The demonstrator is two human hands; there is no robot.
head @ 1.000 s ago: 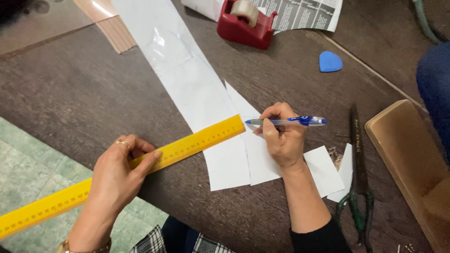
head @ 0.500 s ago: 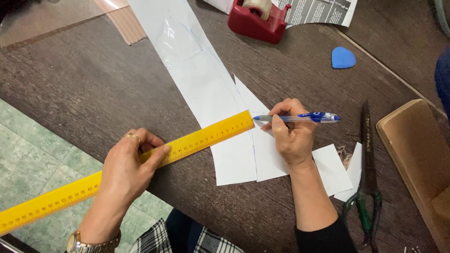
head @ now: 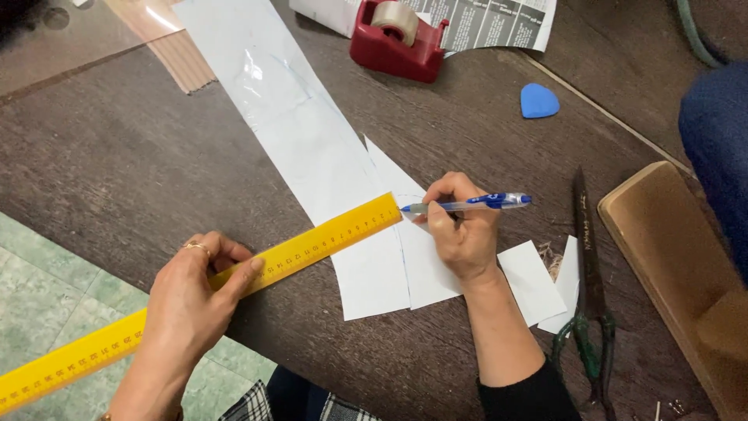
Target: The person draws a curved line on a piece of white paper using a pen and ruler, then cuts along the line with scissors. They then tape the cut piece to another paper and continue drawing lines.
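Observation:
A long yellow ruler [head: 312,245] lies slanted across a dark wooden table [head: 117,164], its far end resting on a long white paper strip [head: 312,148]. My left hand [head: 195,292], with a ring on one finger, presses flat on the ruler's middle. My right hand [head: 460,234] grips a blue pen [head: 467,204], its tip at the ruler's far end over the paper. Smaller white paper pieces [head: 534,281] lie under and beside my right wrist.
A red tape dispenser [head: 397,43] and printed newspaper [head: 499,19] sit at the back. A blue tailor's chalk [head: 539,101] lies to the right. Dark scissors with green handles [head: 588,288] rest by a tan wooden tray [head: 678,273]. Green tiled floor [head: 47,288] shows at the lower left.
The view has shifted slightly. Both hands stay on the ruler and pen in nearly the same place on the paper.

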